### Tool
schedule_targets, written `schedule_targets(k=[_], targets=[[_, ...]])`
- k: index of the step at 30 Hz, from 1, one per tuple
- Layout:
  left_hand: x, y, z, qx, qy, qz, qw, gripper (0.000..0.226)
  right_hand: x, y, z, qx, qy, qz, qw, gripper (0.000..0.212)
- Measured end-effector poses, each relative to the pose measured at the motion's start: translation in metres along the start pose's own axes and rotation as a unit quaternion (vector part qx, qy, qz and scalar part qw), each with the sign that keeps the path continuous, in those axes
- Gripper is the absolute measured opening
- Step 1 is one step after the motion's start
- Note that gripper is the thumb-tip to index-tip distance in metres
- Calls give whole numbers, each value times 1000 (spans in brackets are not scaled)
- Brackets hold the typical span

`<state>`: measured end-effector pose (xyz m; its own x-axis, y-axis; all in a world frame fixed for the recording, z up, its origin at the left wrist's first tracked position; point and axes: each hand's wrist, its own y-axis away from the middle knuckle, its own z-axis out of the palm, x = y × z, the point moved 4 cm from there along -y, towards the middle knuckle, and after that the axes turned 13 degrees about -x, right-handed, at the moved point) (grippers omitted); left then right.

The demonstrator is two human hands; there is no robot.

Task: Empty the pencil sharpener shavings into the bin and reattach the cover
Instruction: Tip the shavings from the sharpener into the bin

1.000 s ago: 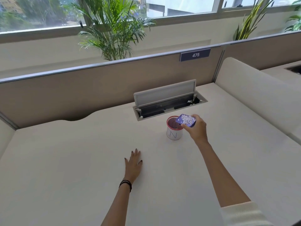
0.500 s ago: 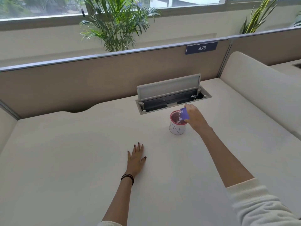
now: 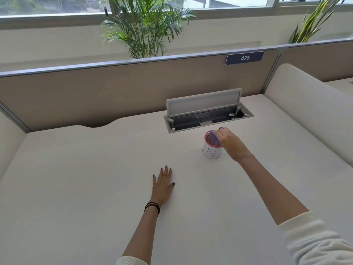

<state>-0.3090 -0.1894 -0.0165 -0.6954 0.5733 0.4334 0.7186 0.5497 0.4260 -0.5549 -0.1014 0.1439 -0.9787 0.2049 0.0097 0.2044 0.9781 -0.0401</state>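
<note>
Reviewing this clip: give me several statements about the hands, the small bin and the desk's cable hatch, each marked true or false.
1. The right hand holds a purple sharpener part over the small white pink-rimmed bin. True.
2. The left hand grips the bin. False: it lies flat on the white desk, apart from the bin.
3. The grey cable hatch lid is shut. False: it stands open.
4. The bin stands upright. True.
</note>
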Motion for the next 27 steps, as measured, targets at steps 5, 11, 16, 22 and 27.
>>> schedule_targets(k=[5,11,16,22,27], targets=[[0,1,0,2,1,2,1000,59,6,4,-4,28,-42,1,999,60],[1,2,0,-5,-10,-1,1000,59,16,9,-12,112,-227,59,965,59],[5,12,1,5,-65,-23,998,55,17,27,-12,175,-384,137,896,61],[7,22,5,-2,-88,-32,996,55,9,48,6,185,-543,143,807,57],[5,31,1,-32,-116,-35,992,57,-23,64,31,169,-601,141,768,54]])
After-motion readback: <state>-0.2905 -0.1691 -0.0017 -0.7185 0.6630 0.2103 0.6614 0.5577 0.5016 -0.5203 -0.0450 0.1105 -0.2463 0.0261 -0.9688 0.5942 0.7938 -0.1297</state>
